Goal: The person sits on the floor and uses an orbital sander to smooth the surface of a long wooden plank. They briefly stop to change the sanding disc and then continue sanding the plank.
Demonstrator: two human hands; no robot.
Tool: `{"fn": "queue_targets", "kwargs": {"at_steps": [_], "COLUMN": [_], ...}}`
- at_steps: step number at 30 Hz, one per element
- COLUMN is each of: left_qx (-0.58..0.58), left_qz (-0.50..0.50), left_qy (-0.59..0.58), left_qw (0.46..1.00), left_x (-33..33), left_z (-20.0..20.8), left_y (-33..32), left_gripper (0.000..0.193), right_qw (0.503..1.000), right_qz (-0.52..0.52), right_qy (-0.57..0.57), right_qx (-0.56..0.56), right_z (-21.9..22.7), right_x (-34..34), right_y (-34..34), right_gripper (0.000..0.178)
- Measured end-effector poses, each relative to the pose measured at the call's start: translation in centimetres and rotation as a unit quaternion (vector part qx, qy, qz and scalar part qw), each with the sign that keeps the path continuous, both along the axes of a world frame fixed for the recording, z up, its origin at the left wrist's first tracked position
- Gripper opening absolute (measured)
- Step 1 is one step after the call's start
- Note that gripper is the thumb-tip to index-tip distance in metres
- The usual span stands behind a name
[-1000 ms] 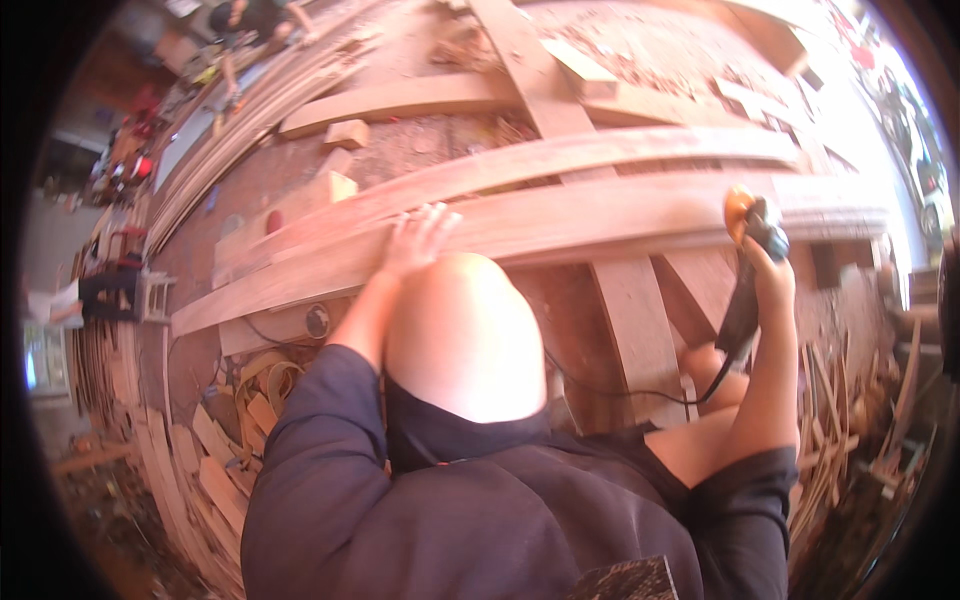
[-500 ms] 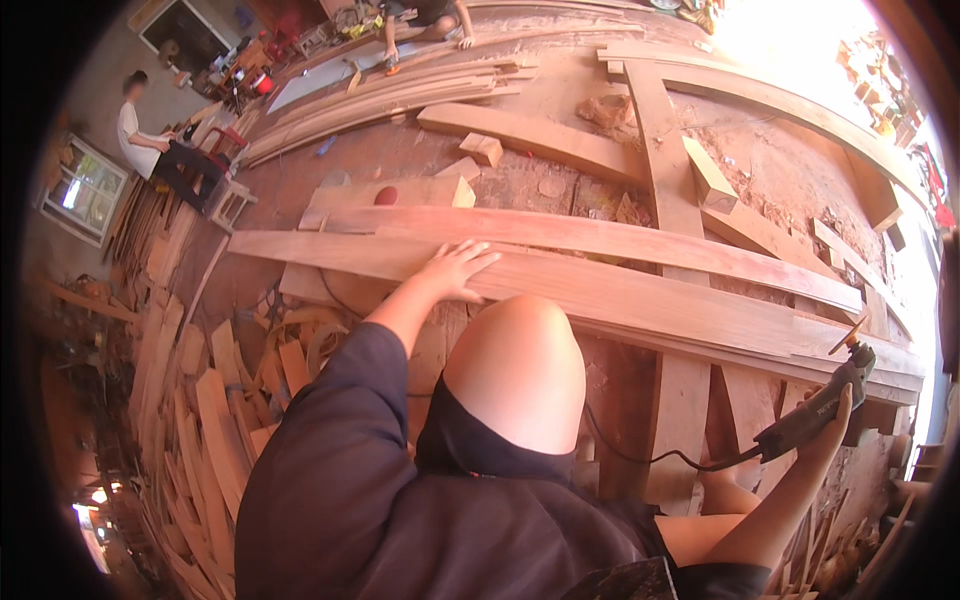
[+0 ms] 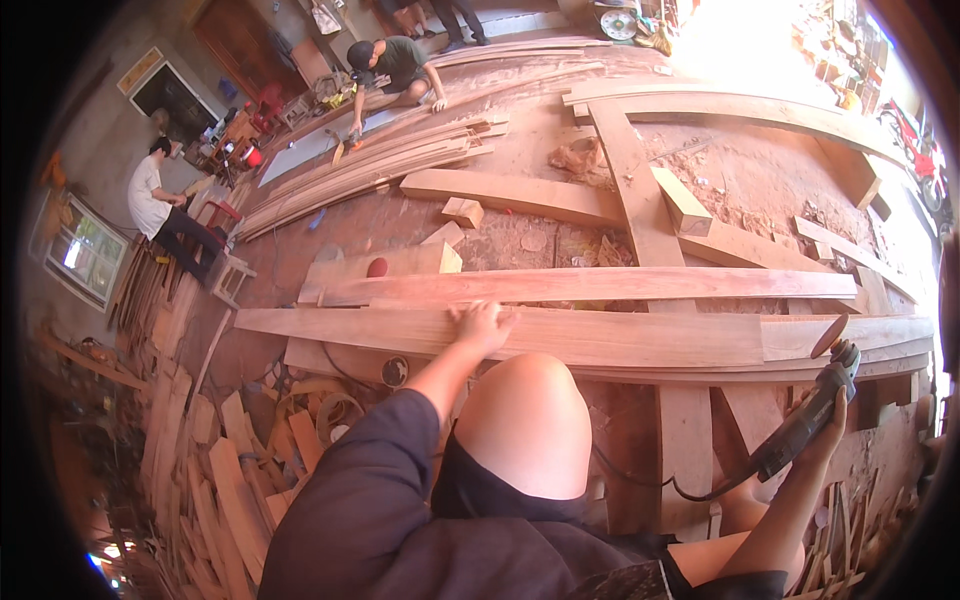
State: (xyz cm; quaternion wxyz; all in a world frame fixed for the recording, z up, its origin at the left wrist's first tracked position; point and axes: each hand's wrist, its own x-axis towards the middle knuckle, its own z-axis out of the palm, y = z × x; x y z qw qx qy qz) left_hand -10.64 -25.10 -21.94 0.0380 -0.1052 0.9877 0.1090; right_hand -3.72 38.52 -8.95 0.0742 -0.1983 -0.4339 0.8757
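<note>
My right hand [image 3: 822,425] is wrapped around a dark angle grinder [image 3: 800,430] at the right. A round, tan sanding disc [image 3: 829,337] is fitted to its head, tilted up and apart from the wood. Its black cord [image 3: 640,482] runs left past my raised knee. My left hand [image 3: 483,328] rests on a long wooden board [image 3: 620,336] in front of me, fingers apart and bent near the far edge. That board lies on a stack of similar boards [image 3: 880,352]. Just beyond it lies another long, reddish board [image 3: 600,285].
Thick beams [image 3: 520,195] and a crosspiece [image 3: 632,190] lie beyond. Offcuts [image 3: 235,490] pile up at the left. A co-worker [image 3: 395,80] crouches at the far side with a tool; another person [image 3: 165,205] stands by the left wall. A red round disc [image 3: 377,267] sits on a block.
My view has tilted up, showing more of the far room. My left hand, flat with fingers spread before, has shifted slightly right and its fingers are more bent. The grinder stays in my right hand.
</note>
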Motion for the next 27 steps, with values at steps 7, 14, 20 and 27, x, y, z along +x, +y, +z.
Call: {"fn": "queue_targets", "kwargs": {"at_steps": [7, 14, 20, 27], "left_qx": [0.039, -0.012, 0.132, -0.001], "left_qz": [-0.087, -0.114, -0.096, -0.157], "left_qy": [0.233, 0.09, 0.042, 0.128], "left_qw": [0.968, 0.989, 0.986, 0.979], "left_x": [-0.1, -0.9, -1.6, -1.8], "left_z": [-5.2, -3.0, -1.6, -4.9], "left_y": [0.7, 0.5, 1.1, -1.4], "left_gripper": [0.035, 0.032, 0.031, 0.033], "right_qw": [0.999, 0.992, 0.927, 0.78], "right_qz": [0.034, 0.089, 0.012, 0.107], "right_qy": [-0.038, -0.079, -0.194, -0.204], "right_qx": [0.017, 0.047, 0.321, 0.582], "right_z": [-1.3, -2.7, 1.7, -0.3], "right_x": [0.2, -0.3, -1.8, -1.8], "right_y": [0.4, 1.3, -4.2, -3.9], "right_gripper": [0.046, 0.042, 0.041, 0.041]}}
